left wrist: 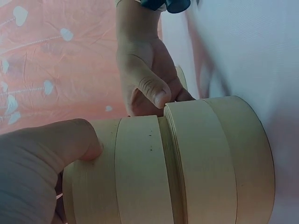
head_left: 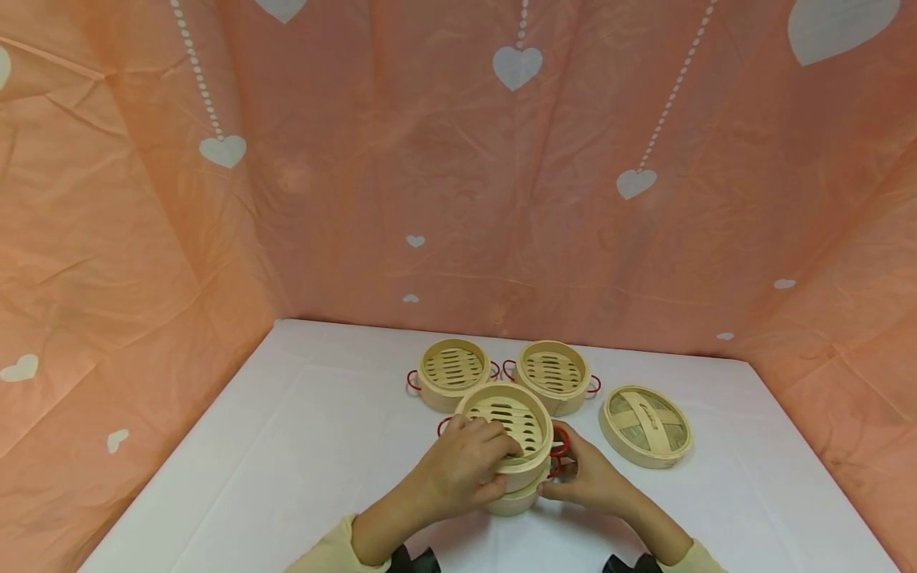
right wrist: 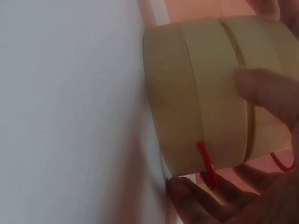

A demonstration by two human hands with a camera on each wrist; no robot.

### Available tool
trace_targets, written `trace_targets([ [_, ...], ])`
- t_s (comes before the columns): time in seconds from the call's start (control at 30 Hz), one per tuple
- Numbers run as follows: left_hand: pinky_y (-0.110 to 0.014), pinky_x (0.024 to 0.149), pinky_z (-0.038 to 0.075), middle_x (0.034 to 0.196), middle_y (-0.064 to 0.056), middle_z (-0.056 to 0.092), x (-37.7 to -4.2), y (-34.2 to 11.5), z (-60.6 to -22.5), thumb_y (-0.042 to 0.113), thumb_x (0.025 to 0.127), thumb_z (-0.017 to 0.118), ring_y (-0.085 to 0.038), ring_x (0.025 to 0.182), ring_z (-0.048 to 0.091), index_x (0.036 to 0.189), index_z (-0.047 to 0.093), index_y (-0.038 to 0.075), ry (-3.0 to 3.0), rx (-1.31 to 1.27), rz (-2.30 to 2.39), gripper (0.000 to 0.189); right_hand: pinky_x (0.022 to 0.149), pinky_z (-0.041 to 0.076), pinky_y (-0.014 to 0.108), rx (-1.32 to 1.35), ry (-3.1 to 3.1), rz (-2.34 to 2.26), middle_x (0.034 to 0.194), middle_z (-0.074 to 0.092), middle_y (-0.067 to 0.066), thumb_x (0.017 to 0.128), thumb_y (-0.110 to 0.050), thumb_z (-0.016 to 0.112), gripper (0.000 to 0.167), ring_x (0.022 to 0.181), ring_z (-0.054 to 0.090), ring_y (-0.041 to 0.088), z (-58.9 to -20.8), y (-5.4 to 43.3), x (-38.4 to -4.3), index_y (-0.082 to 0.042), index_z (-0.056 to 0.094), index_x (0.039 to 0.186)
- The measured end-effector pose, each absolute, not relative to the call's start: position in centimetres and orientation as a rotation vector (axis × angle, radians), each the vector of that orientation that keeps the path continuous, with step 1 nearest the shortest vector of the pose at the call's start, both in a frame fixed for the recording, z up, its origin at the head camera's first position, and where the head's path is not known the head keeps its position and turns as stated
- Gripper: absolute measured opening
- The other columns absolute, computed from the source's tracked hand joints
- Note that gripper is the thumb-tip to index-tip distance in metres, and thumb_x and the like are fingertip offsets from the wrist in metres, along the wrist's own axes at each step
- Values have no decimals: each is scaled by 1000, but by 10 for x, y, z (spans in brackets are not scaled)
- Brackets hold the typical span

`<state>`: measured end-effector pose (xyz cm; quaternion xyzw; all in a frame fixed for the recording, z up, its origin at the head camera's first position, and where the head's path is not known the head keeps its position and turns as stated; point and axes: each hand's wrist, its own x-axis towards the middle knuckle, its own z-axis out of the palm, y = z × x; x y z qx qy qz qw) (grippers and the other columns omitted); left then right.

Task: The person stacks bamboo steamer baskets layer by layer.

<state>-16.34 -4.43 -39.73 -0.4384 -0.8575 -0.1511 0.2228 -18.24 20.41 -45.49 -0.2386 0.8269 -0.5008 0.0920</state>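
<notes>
Two round bamboo steamer baskets stand stacked near the front middle of the table. My left hand point(head_left: 466, 461) pinches the wall of the upper basket point(left wrist: 140, 172), thumb on the outside and fingers over the rim onto the slatted inside. Around the right side of the lower basket point(right wrist: 175, 93) my right hand point(head_left: 591, 475) curls, its thumb at the upper edge by the seam. The right fingers lie near a red handle point(right wrist: 208, 163). In the left wrist view, a narrow recessed band shows between upper basket and lower basket point(left wrist: 205, 158).
Behind the stack stand two more slatted baskets, one at left point(head_left: 433, 395) and one at right point(head_left: 562, 404), both red-handled. A woven bamboo lid point(head_left: 652, 426) lies to the right. An orange curtain point(head_left: 458, 175) with white hearts encloses the white table point(head_left: 286, 446).
</notes>
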Motion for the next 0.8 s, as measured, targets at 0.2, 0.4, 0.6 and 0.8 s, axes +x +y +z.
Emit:
trace_targets([
  [0.2,-24,75,36,96,12,63,-163,-44,-398,23,70,73,-7,89,57,99,64,24,-2370,-1206,-462,30,77,56,27,-724,2428,-1522,127,53,26,75,-16,81,85,92,62,6,-454,204,-182,-1,32,143],
  [0.4,-24,75,36,96,13,63,-162,-43,-399,23,70,73,-6,90,57,99,65,25,-2378,-1206,-464,30,78,56,28,-727,2417,-1529,124,54,27,75,-15,81,85,92,62,6,-453,204,-181,0,32,142],
  [0.6,-23,75,36,95,13,63,-161,-42,-401,23,70,74,-6,88,57,98,65,25,-2371,-1204,-457,30,78,56,28,-736,2410,-1533,123,55,25,75,-16,81,86,92,63,5,-455,204,-183,-2,31,143],
  [0.8,-23,74,35,94,13,62,-161,-41,-402,24,70,74,-6,87,57,97,65,26,-2370,-1204,-438,29,79,56,29,-736,2411,-1527,123,54,25,75,-16,80,85,93,63,5,-456,205,-183,-2,31,143],
])
